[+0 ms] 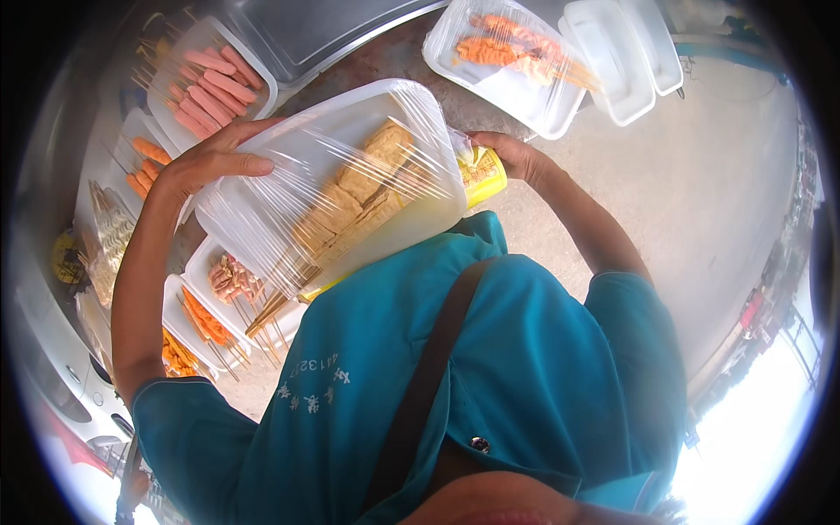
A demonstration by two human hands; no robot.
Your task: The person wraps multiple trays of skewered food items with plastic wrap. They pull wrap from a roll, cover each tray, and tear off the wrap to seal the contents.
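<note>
A white plastic tray point(410, 226) is tilted in front of my chest, with clear cling film point(289, 164) stretched and wrinkled across it. Under the film lie skewers of fried tofu point(354, 187), their sticks poking out at the near left. My left hand point(213, 157) grips the tray's left end, thumb on top over the film and fingers partly hidden. At the right end, my right hand point(512, 154) is closed around the end of a yellow roll point(484, 180) that bears writing. More yellow shows beneath the tray's near edge. The right fingertips are partly hidden.
Film-covered trays of pink sausage skewers point(213, 88) and orange skewers point(147, 167) stand at the left. Nearer are meat skewers point(235, 279). A wrapped tray point(558, 125) sits far right, beside white trays point(610, 62). A dark metal lid point(315, 33) lies beyond.
</note>
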